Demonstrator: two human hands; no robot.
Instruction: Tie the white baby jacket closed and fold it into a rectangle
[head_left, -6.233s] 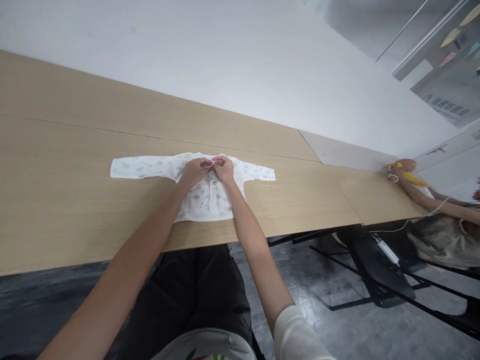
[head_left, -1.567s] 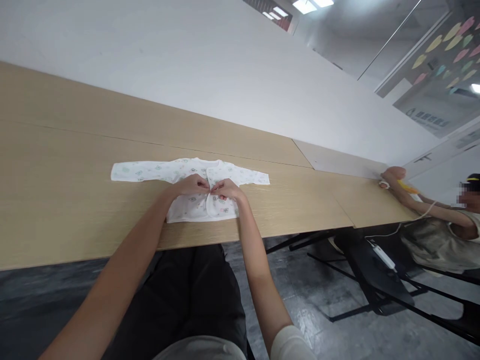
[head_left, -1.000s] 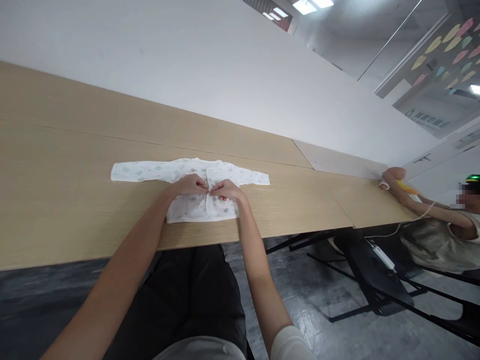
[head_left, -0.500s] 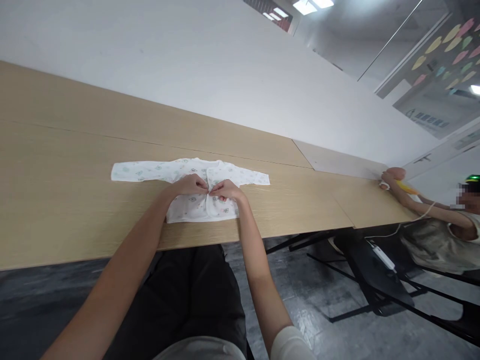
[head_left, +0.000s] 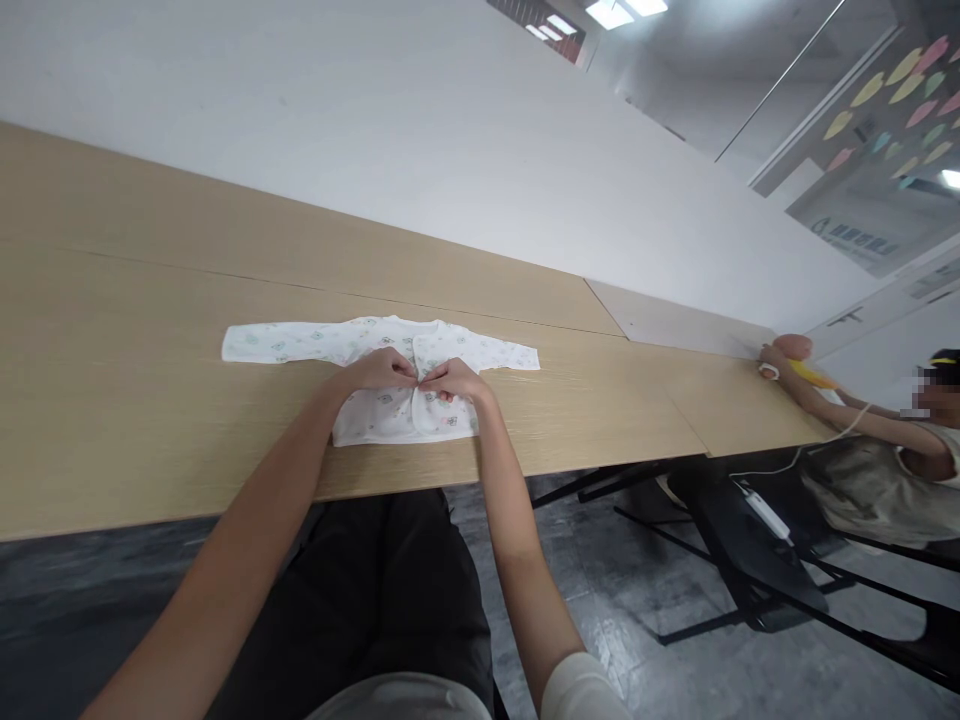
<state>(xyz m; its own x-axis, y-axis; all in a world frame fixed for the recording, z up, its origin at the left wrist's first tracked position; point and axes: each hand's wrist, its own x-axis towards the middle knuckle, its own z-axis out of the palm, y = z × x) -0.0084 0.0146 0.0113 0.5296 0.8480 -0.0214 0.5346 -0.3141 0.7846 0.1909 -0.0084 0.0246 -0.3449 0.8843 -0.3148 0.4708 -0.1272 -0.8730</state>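
A small white baby shirt [head_left: 382, 425] with a pale print lies flat on the wooden table, front side up, its sleeves stretched out to both sides. Both hands meet at the middle of its front opening. My left hand [head_left: 381, 370] pinches the cloth at the edge of the opening, fingers closed. Right beside it, my right hand [head_left: 452, 379] pinches the same spot from the other side, fingertips almost touching the left ones. The cloth is slightly raised between them. Whatever fastener lies under the fingertips is hidden.
The long wooden table [head_left: 150, 440] runs along a white wall [head_left: 337, 120]. Far right, another person's arms [head_left: 847, 415] reach to a doll [head_left: 793, 347] in yellow. A black folding chair [head_left: 750, 550] with a white power strip [head_left: 766, 515] on it stands right of me.
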